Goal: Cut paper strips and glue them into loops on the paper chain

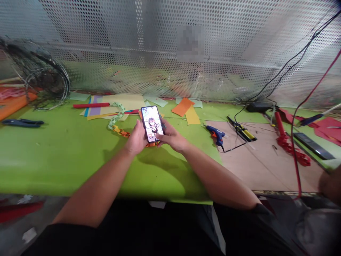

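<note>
A smartphone point(152, 121) with a lit screen is held above the green table, tilted toward me. My left hand point(137, 138) grips its left edge. My right hand point(172, 136) is wrapped round the right side, its thumb on the lower part of the screen. Fingers behind the phone are hidden. Just beyond and below the hands lies a paper chain point(114, 126) of pale green, yellow and orange links, partly covered by my left hand and the phone. Coloured paper sheets point(128, 101) are spread behind it, with a red rolled tube point(91, 105) lying across them.
To the right are a blue glue gun point(216, 135), yellow-handled pliers point(246, 133) and a red paper chain point(289, 145). Dark pliers point(22, 123) and a wire coil point(48, 83) stand left. A perforated metal screen point(160, 46) closes the back. Cables point(295, 117) hang at right.
</note>
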Available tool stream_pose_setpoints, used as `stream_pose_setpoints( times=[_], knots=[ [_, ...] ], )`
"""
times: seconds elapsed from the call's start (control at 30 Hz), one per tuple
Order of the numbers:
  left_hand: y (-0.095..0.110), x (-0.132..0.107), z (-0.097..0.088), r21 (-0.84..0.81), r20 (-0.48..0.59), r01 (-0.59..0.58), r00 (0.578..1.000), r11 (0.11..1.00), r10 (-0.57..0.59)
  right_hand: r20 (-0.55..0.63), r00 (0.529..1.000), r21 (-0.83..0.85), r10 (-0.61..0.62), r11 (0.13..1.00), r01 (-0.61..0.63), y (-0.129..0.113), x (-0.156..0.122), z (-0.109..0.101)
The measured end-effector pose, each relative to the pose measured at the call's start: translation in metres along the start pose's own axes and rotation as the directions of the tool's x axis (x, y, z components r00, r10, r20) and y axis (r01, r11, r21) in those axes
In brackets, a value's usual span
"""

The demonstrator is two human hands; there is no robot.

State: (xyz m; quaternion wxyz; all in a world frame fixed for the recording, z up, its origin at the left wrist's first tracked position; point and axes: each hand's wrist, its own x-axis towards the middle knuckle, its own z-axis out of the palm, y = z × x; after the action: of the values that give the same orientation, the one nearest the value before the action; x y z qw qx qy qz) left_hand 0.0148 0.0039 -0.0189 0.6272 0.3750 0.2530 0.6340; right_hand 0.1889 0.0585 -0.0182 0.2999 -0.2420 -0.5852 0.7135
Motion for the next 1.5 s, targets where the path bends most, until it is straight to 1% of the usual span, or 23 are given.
stream_pose_setpoints(
  times=[0.13, 0.37, 0.5, 0.6, 0.7, 0.87, 1.1, 1.2, 1.33, 1.43, 1.5],
  knots=[
    [0.0, 0.0, 0.003, -0.01, 0.005, -0.003, 1.0, 1.0, 0.003, 0.001, 1.0, -0.034, -0.027, 0.999, 0.027, 0.003, 0.001, 0.0],
    [-0.001, 0.001, 0.002, -0.038, 0.018, -0.026, 0.999, 0.999, 0.027, 0.008, 0.998, -0.019, -0.055, 0.998, 0.055, 0.01, 0.003, -0.002],
    [-0.001, 0.0, -0.002, -0.04, 0.052, -0.037, 0.998, 0.998, 0.039, -0.006, 0.999, 0.01, -0.045, 0.999, 0.045, 0.014, 0.004, -0.003],
    [-0.001, 0.0, -0.004, -0.041, 0.061, -0.041, 0.997, 0.998, 0.043, -0.005, 1.0, 0.032, -0.025, 0.999, 0.025, 0.012, 0.004, -0.003],
    [-0.001, 0.001, -0.005, -0.039, 0.049, -0.04, 0.998, 0.998, 0.042, 0.015, 1.0, 0.06, -0.021, 0.998, 0.02, 0.009, 0.003, -0.003],
    [-0.001, 0.001, -0.008, -0.066, 0.021, -0.037, 0.999, 0.997, 0.038, 0.088, 0.995, 0.09, -0.049, 0.995, 0.041, 0.009, 0.003, -0.004],
    [-0.002, 0.001, -0.009, -0.072, 0.026, -0.04, 0.999, 0.997, 0.042, 0.105, 0.993, 0.083, -0.054, 0.995, 0.046, 0.008, 0.003, -0.005],
    [-0.001, 0.001, -0.008, -0.075, 0.035, -0.037, 0.999, 0.997, 0.04, 0.053, 0.998, 0.061, -0.037, 0.998, 0.033, 0.008, 0.002, -0.005],
    [-0.001, 0.0, -0.007, -0.072, 0.034, -0.032, 0.999, 0.997, 0.035, -0.111, 0.993, 0.079, -0.026, 0.996, 0.035, 0.012, 0.003, -0.003],
    [-0.001, -0.001, -0.005, -0.079, 0.028, -0.026, 0.999, 0.997, 0.028, -0.17, 0.985, 0.065, -0.016, 0.998, 0.028, 0.013, 0.003, 0.0],
    [-0.001, -0.001, -0.004, -0.087, 0.023, -0.027, 0.999, 0.996, 0.029, -0.202, 0.979, 0.064, 0.018, 0.998, -0.005, 0.011, 0.003, 0.0]
  ],
)
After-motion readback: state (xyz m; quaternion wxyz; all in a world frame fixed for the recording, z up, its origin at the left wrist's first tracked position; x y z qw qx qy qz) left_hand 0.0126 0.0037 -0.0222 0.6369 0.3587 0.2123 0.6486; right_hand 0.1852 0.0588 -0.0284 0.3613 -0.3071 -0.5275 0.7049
